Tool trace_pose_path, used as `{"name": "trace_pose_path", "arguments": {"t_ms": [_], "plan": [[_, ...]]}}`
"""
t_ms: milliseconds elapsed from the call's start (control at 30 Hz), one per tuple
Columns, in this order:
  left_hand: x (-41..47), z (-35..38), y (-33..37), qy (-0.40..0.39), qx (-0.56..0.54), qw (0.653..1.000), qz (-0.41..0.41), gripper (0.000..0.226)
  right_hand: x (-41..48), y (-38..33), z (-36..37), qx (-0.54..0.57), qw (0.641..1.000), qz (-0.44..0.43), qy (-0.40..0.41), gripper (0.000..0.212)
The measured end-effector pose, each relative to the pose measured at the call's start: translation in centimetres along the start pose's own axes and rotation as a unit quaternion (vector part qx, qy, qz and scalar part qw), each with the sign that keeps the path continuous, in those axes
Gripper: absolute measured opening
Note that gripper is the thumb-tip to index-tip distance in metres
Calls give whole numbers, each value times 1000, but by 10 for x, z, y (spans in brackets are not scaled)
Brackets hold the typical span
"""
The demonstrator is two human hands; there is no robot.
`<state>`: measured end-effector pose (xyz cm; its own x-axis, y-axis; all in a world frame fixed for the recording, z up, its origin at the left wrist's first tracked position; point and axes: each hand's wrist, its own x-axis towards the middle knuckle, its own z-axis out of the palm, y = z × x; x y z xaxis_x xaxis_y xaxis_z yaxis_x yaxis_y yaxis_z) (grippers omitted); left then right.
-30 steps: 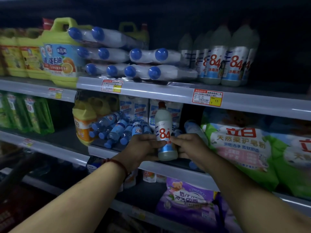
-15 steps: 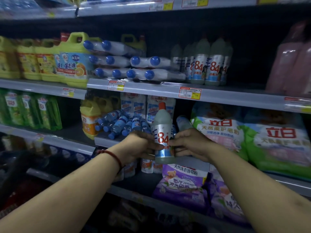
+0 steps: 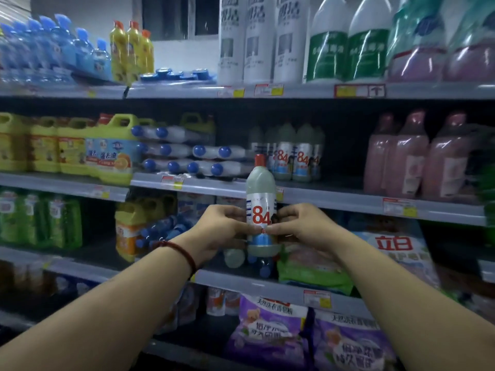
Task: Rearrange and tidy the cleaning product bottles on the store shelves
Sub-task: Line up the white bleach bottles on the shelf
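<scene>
**Dim store shelves (image 3: 334, 202), one bottle (image 3: 261, 199) held up**

In front of them we hold the red-capped "84" bottle upright, clear of the shelf edge. Our left hand (image 3: 222, 231) and right hand (image 3: 302, 228) pinch its label from either side, fingers curled. Behind it stand matching bottles (image 3: 292, 156).

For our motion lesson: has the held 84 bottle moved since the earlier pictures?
Yes, upward. The 84 bottle now pokes its red cap above the shelf rail that it earlier sat below.
</scene>
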<state>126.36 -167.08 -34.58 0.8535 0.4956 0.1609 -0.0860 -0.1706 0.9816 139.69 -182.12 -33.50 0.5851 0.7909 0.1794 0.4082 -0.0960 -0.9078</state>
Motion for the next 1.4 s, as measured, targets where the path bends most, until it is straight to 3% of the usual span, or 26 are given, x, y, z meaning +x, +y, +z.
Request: {"name": "trace_pose_path", "arguments": {"t_ms": [200,400,500,600,833,967,1033,1133,1233,1300,1400], "plan": [[54,46,40,-25,-2,999,33,43,14,-16,-56,-25,994,-42,94,33],[122,88,80,-44,-26,996,78,21,50,-28,-118,35,983,-62,171,20],[155,102,94,-67,-62,993,77,14,72,-26,-144,55,980,-48,187,23],[185,114,101,-47,-58,994,84,31,93,-19,-162,64,975,-44,210,19],[231,137,68,-2,46,981,186,23,137,19,-167,-59,955,-44,288,27],[247,149,49,36,225,942,245,4,149,30,-163,-153,933,-56,321,21],[253,151,45,35,293,926,234,12,155,35,-160,-215,909,-55,353,23],[257,146,45,12,288,935,208,34,159,36,-155,-239,880,-37,409,24],[258,142,44,-12,248,950,191,27,157,36,-153,-255,866,-25,429,20],[257,142,43,-21,231,955,185,35,156,37,-153,-273,858,-26,434,17],[260,140,40,-34,224,955,192,38,155,38,-155,-271,875,-25,401,13]]}}
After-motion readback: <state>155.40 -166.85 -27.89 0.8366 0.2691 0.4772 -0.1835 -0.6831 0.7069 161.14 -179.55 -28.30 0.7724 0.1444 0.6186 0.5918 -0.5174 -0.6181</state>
